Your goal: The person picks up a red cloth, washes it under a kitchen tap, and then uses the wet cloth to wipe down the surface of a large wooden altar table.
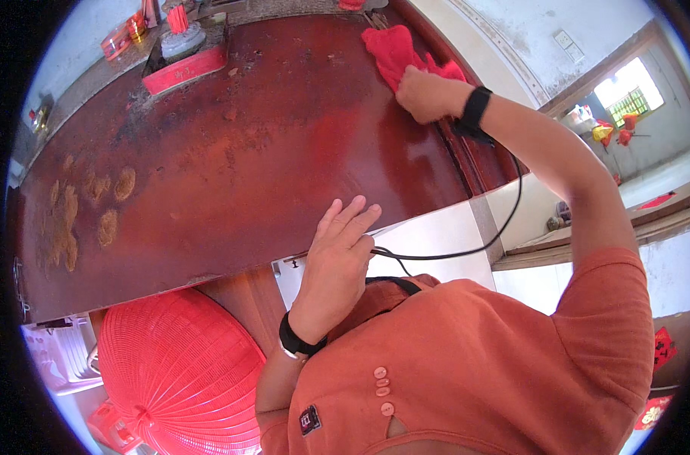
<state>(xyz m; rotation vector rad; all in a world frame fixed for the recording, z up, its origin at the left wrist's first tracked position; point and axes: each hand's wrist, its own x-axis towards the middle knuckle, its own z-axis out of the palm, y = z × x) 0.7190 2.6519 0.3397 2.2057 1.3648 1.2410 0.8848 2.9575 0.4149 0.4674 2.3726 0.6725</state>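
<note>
My right hand [427, 94] grips a red cloth [393, 51] and presses it on the far right part of a dark red wooden tabletop [254, 187]. The fingers are closed over the cloth and partly hidden. Near the front edge of the tabletop, my left hand [345, 239] is spread with nothing in it; whether its fingertips touch the surface I cannot tell. Brown stains [107, 227] mark the left part of the top, and dark specks lie towards the back.
At the back left, a red tray [186, 77] holds a pot of red sticks [178, 23]. A red woven dome cover [180, 364] stands below the front edge. A black cable [464, 256] loops between my wrists. Painted metal tins [117, 42] stand against the wall.
</note>
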